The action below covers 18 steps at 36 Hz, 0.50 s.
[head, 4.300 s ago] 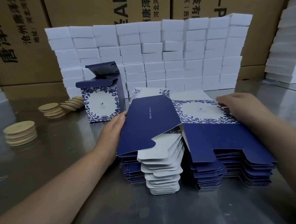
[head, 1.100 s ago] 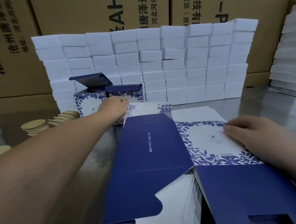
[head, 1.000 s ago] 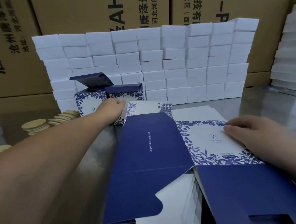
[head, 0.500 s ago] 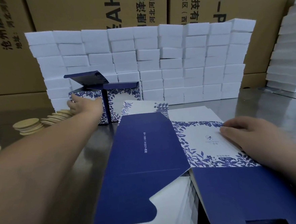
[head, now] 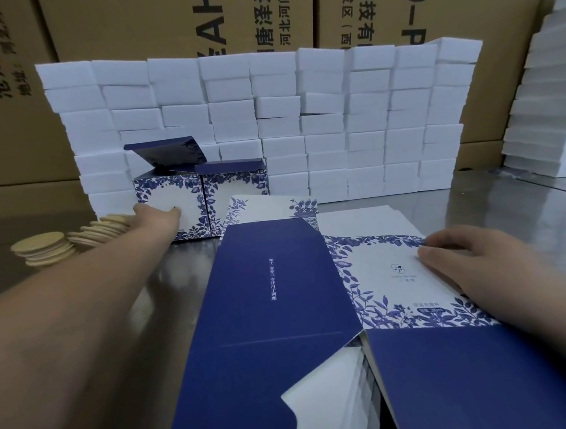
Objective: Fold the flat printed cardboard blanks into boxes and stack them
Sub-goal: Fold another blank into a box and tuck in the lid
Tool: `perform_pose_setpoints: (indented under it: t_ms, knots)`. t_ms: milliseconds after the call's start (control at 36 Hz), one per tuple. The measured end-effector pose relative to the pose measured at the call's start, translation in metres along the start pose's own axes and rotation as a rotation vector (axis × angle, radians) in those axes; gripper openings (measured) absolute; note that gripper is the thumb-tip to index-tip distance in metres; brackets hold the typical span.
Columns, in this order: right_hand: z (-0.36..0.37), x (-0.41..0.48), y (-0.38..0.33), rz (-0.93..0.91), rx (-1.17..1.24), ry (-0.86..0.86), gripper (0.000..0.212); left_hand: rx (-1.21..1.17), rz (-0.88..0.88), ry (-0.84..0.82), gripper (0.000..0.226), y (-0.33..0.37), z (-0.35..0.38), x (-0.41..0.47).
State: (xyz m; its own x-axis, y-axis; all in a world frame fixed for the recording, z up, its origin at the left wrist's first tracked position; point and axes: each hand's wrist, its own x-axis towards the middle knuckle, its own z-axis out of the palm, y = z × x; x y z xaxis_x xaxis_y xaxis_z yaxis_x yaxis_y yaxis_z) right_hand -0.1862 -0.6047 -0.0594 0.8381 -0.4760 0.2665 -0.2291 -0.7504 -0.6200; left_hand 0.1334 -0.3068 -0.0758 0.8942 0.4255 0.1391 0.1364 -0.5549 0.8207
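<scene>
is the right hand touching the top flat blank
Touching. In the head view the right hand rests flat on the top blank, on its white panel, no gap showing.

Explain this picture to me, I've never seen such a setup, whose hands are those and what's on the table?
No machine here: a person wears a camera on the head, looking down at their own bare hands. On the metal table lies a stack of flat blue-and-white blanks; the right hand rests on the top one. The left hand touches one of two folded boxes. Beside them lie round tan discs, behind stands a wall of white blocks. Neither hand holds anything.
</scene>
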Motion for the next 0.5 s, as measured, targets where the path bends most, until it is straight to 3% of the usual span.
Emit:
perform_pose_setpoints:
  t_ms: [111, 278, 333, 389, 500]
  knots:
    - [-0.001, -0.001, 0.000, -0.001, -0.012, 0.001, 0.013, 0.055, 0.073, -0.071, 0.063, -0.002, -0.003, -0.004]
    - [-0.001, 0.000, -0.002, -0.010, 0.002, -0.011, 0.017, 0.040, 0.140, -0.006, 0.048, -0.003, -0.026, -0.026]
    - [-0.001, 0.001, -0.003, -0.014, 0.017, -0.015, 0.017, -0.105, 0.191, -0.006, 0.025, -0.004, -0.034, -0.043]
    - [-0.002, 0.000, -0.004, -0.010, 0.021, -0.017, 0.016, -0.284, 0.192, -0.039, 0.022, -0.002, -0.042, -0.064]
    - [-0.009, -0.003, -0.007, -0.002, 0.015, 0.007, 0.033, -0.670, -0.008, -0.265, 0.014, 0.004, -0.061, -0.113]
